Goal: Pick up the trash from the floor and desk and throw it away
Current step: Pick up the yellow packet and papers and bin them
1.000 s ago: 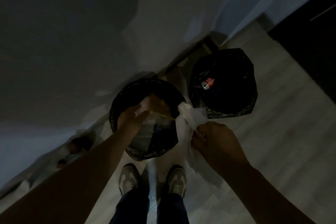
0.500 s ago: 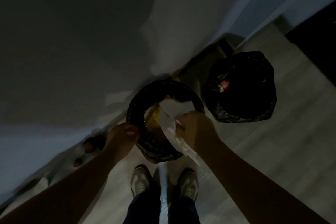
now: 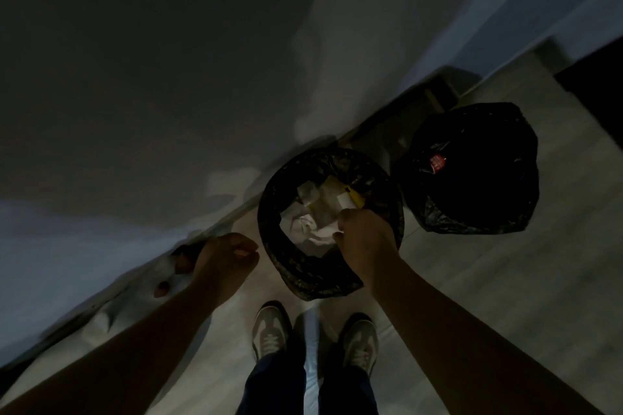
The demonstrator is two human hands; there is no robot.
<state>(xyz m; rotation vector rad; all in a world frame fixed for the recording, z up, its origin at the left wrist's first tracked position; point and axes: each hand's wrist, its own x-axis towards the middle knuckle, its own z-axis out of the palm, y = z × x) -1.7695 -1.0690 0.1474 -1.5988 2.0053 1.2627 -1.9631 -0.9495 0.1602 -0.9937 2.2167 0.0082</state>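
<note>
Nearest, two grey shoes (image 3: 271,333) are planted on the pale floor (image 3: 505,280). Just ahead and to the left, the left hand (image 3: 226,256) is held low, fingers loosely curled and empty. The right hand (image 3: 365,236) is poised over the near rim of the bin (image 3: 269,212), fingers curled down against the white paper (image 3: 313,229); whether it is pinched cannot be told in this gloom. The paper is lying inside the bin, just beyond the right hand's fingertips, with a yellow wrapper (image 3: 337,187) behind it. Further right of that hand, a black bag (image 3: 472,178) is seen.
</note>
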